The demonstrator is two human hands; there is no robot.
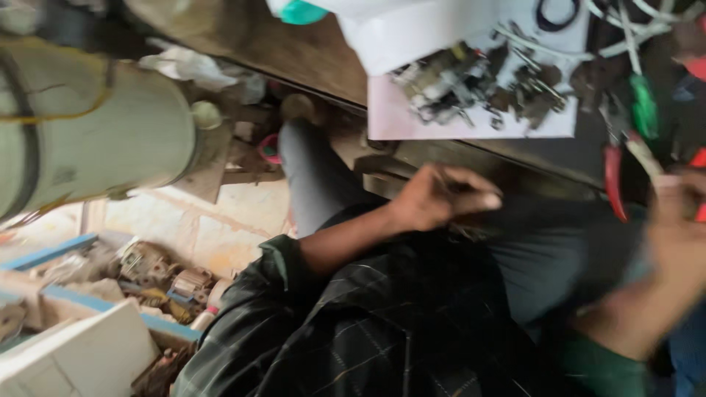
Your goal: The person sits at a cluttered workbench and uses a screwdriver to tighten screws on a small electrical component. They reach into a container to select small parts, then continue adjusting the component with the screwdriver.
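Observation:
The frame is blurred by motion. My left hand [441, 195] is curled into a loose fist just below the edge of a dark workbench [309, 55], over my grey trouser leg [316, 176]. I cannot make out anything inside it. My right hand [680, 220] is a smear at the right edge, close to red-handled pliers [614, 176] and another red thing [699, 158]. Whether it grips anything is unclear. A white sheet [471, 125] on the bench carries a pile of small metal parts [456, 81].
A big grey-green drum [88, 125] lies on its side at the left. Below it, a blue-edged box [147, 265] holds old motor parts, next to a white board [81, 353]. A green-handled tool [645, 106] and white cables [625, 37] lie on the bench's right side.

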